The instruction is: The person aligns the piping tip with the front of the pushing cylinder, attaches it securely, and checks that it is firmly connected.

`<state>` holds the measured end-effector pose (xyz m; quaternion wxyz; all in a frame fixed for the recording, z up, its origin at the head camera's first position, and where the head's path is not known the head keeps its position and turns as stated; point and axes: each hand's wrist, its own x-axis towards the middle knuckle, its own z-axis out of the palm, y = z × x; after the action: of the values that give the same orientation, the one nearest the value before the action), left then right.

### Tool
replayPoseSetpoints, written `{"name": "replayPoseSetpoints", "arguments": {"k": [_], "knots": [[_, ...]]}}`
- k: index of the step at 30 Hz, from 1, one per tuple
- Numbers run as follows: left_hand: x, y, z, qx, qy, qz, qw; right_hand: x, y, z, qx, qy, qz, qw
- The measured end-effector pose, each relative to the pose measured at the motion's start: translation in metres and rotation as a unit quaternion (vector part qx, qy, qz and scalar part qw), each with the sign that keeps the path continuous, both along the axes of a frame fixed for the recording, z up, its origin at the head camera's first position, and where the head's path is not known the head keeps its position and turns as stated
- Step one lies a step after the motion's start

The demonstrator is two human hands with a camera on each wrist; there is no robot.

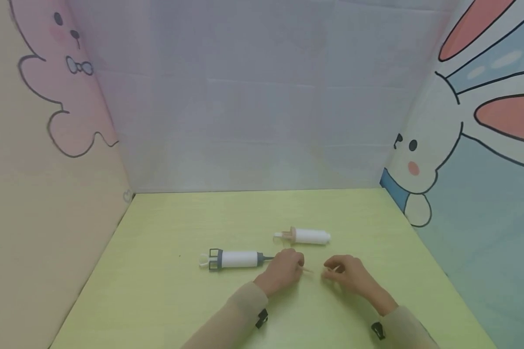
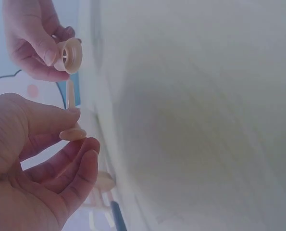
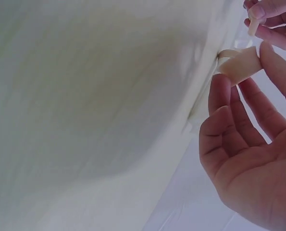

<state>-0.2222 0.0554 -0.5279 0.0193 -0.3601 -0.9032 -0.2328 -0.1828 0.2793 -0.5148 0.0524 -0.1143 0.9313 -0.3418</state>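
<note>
My left hand (image 1: 283, 268) pinches a slim beige nozzle (image 2: 70, 94) between thumb and fingers. The nozzle's round flange lies at the fingertips, and its thin end points toward my right hand (image 1: 351, 276). Between the right thumb and fingertips is a beige ring-shaped cap (image 3: 242, 66), hollow and stepped inside where it faces the left wrist view. A small gap separates the nozzle's tip from the cap in the head view. Both hands are low over the front middle of the yellow table (image 1: 157, 300).
Left of my left hand lies a white syringe (image 1: 240, 259) with grey ends, its thin grey tip running behind that hand. Farther back is a second white syringe (image 1: 312, 236) with a beige collar and plunger. A pale curtain (image 1: 262, 97) closes off the table's far edge.
</note>
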Motion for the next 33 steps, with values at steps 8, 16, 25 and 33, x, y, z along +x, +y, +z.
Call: {"name": "replayPoseSetpoints", "arguments": {"k": [8,16,25,33], "knots": [[-0.005,-0.013,0.008,0.061,-0.007,0.015,0.9980,-0.006,-0.011,0.007,-0.080,0.022,0.001,0.9966],[-0.008,-0.028,0.008,0.093,0.012,0.047,0.9945,-0.013,-0.024,0.013,-0.128,0.032,-0.002,0.9913],[-0.008,-0.031,0.017,0.120,-0.019,0.051,0.9913,-0.016,-0.033,0.017,-0.184,0.010,-0.005,0.9828],[-0.004,-0.029,0.023,0.144,-0.003,0.042,0.9888,-0.021,-0.043,0.019,-0.228,-0.029,0.025,0.9730]]}}
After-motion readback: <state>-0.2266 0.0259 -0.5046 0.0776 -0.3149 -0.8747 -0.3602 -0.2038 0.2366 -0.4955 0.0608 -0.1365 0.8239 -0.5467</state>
